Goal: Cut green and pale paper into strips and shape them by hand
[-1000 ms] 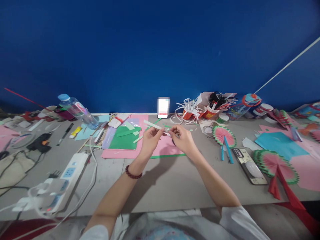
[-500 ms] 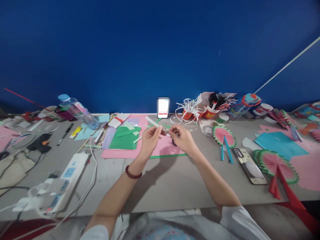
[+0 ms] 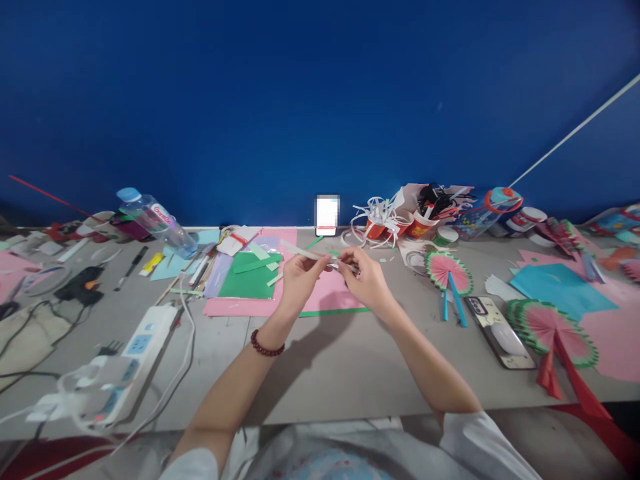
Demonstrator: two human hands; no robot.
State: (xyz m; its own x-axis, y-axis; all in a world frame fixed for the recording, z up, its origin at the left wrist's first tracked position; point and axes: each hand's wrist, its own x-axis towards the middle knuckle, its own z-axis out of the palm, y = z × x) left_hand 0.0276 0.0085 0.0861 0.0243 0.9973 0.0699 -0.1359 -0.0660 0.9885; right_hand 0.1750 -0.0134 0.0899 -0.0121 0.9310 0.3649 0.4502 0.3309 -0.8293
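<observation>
Above the pink sheet (image 3: 330, 293), my left hand (image 3: 301, 279) is closed in a pinch on a thin pale paper strip (image 3: 298, 249). One end of the strip sticks out up and to the left. My right hand (image 3: 367, 280) pinches close to the left fingertips, where the strip runs between both hands. A small dark thing partly shows under the right fingers; its kind is hidden. Left of my hands, a green sheet (image 3: 250, 283) lies on the pink and lilac paper, with pale green strips (image 3: 259, 251) on it.
A phone (image 3: 327, 217) stands against the blue wall. Cups with white cord (image 3: 383, 217) are behind my right hand. Paper watermelon fans (image 3: 449, 272) and another phone (image 3: 500, 333) lie to the right. A bottle (image 3: 160, 223), glue gun (image 3: 80, 285) and power strip (image 3: 140, 360) are left.
The pale strip has tipped lower and flatter, its free end shifting left. My fingers have come closer together; the arms stay nearly in place.
</observation>
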